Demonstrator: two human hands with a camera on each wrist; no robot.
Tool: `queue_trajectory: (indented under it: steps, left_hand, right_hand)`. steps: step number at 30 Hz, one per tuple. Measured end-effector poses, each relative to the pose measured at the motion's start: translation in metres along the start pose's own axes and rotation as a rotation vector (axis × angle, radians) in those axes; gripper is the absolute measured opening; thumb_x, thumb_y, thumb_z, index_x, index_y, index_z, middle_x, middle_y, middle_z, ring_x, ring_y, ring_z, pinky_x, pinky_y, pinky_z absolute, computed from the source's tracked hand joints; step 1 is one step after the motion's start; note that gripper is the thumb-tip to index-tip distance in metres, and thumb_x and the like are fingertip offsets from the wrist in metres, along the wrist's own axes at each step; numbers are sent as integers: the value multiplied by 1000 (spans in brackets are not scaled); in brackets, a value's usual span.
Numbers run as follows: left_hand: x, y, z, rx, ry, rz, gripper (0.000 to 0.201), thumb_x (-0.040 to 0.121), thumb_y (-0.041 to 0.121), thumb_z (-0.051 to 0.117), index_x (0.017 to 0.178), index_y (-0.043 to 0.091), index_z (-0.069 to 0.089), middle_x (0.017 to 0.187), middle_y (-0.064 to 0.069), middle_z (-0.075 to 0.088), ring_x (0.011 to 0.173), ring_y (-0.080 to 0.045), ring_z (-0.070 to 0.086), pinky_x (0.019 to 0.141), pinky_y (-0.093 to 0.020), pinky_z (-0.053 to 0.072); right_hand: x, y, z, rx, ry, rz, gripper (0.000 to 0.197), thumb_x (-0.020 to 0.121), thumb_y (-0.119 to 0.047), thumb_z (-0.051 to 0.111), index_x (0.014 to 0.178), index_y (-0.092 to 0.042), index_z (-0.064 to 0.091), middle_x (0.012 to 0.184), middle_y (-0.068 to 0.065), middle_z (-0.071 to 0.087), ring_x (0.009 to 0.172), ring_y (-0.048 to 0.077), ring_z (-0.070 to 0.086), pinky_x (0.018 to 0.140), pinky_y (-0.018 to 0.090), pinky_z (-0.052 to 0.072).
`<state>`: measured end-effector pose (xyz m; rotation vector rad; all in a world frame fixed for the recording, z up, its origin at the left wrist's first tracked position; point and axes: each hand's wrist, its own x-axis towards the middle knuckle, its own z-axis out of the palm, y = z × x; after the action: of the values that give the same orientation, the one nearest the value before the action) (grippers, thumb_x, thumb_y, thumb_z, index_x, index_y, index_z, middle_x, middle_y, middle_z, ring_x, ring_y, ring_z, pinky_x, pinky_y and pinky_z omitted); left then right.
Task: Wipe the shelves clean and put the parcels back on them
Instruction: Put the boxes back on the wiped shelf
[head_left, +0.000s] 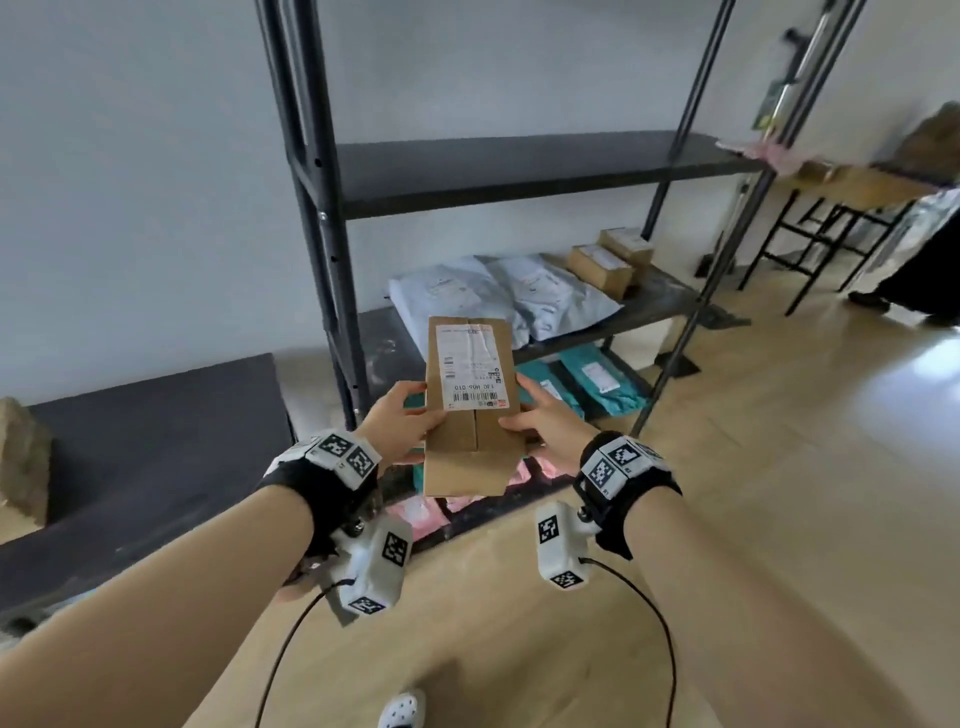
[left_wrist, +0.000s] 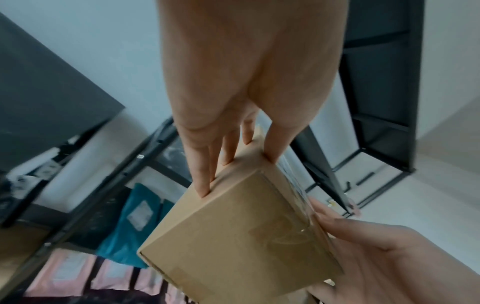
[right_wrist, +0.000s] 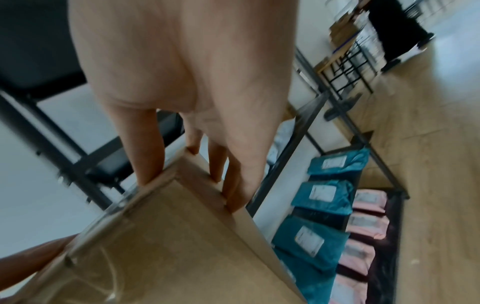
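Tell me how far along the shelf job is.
Done: pink mailers, teal mailers, white mailers and two small boxes sit on the lower shelves. In hand: the left hand and right hand hold a cardboard parcel. Left: shelving it; the upper shelf is bare.

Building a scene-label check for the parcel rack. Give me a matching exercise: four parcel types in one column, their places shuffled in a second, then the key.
Things
1. cardboard box with shipping label
2. grey mailer bags
3. teal mailer bags
4. pink mailer bags

Places
A. lowest level of the rack, by the floor
B. held between the left hand and the right hand
C. shelf beside two small boxes
D. level just under the grey bags

Pairs: 1-B, 2-C, 3-D, 4-A
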<state>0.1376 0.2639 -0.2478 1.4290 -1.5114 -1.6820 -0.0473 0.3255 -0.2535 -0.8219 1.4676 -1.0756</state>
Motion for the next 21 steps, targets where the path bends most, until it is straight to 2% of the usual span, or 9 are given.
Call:
queue_trajectory:
  steps: [4, 7, 10, 12, 13, 16, 17, 19, 21]
  left_hand:
    - [10, 58, 50, 18, -96, 109, 43, 93, 15, 57, 132, 21, 42, 122, -8, 62, 100, -25, 63, 84, -43, 54]
    - [18, 102, 79, 42, -146, 166, 43, 94, 20, 56, 134, 26, 41, 115, -3, 62, 92, -25, 64, 84, -41, 54]
    - [30, 146, 103, 54, -199, 228, 43, 95, 20, 53, 136, 25, 39, 120, -5, 59, 90, -28, 63, 86, -44, 53]
    - [42, 175, 116, 87, -225, 270, 45, 96, 21, 53, 138, 25, 37, 118, -6, 58, 84, -28, 65, 76, -41, 55]
    - [49, 189, 122, 94, -234, 286, 46, 96, 21, 53, 139, 26, 37, 118, -6, 58, 82, -27, 65, 70, -38, 55]
    - [74, 232, 141, 128, -272, 327, 47, 96, 25, 53, 140, 26, 37, 125, -6, 57, 82, -28, 66, 66, -35, 56]
    - [83, 247, 147, 144, -287, 343, 48, 96, 25, 53, 141, 26, 38, 127, -5, 57, 85, -30, 67, 67, -35, 56]
    - [103, 278, 160, 168, -303, 381, 46, 96, 24, 52, 140, 25, 41, 132, -4, 54, 92, -32, 65, 67, -35, 57]
    - [123, 309, 173, 168, -309, 390, 44, 96, 24, 52, 139, 27, 43, 133, -4, 54, 97, -34, 64, 69, -36, 57]
  right_hand:
    - [-17, -35, -59, 24, 120, -79, 70, 89, 4, 56, 145, -31, 31, 119, 3, 61, 101, 19, 59, 97, 44, 45]
    - [-19, -67, -97, 42, 174, -151, 62, 91, 4, 53, 140, -29, 33, 111, 6, 62, 92, 16, 60, 85, 37, 50]
    - [-17, -101, -133, 33, 200, -223, 61, 93, 3, 51, 139, -33, 35, 108, 1, 63, 91, 14, 59, 85, 37, 50]
    - [-9, -125, -156, 3, 191, -250, 58, 94, 1, 51, 137, -36, 37, 113, -1, 62, 91, 14, 59, 76, 33, 51]
    - [-4, -137, -168, -15, 187, -255, 58, 93, -2, 53, 137, -36, 38, 118, -3, 61, 96, 15, 59, 78, 34, 51]
    - [12, -175, -202, -77, 170, -275, 72, 88, -9, 59, 148, -31, 27, 142, 2, 49, 126, 26, 50, 105, 48, 40]
    - [18, -189, -213, -85, 171, -290, 68, 90, -6, 56, 148, -31, 28, 140, 4, 51, 125, 28, 51, 107, 49, 39]
    - [32, -214, -239, -5, 160, -298, 62, 93, -3, 51, 143, -36, 33, 127, 3, 60, 111, 26, 58, 99, 48, 45]
    - [48, -237, -263, 67, 162, -304, 63, 93, -3, 51, 142, -39, 34, 119, 1, 61, 102, 22, 59, 92, 46, 47]
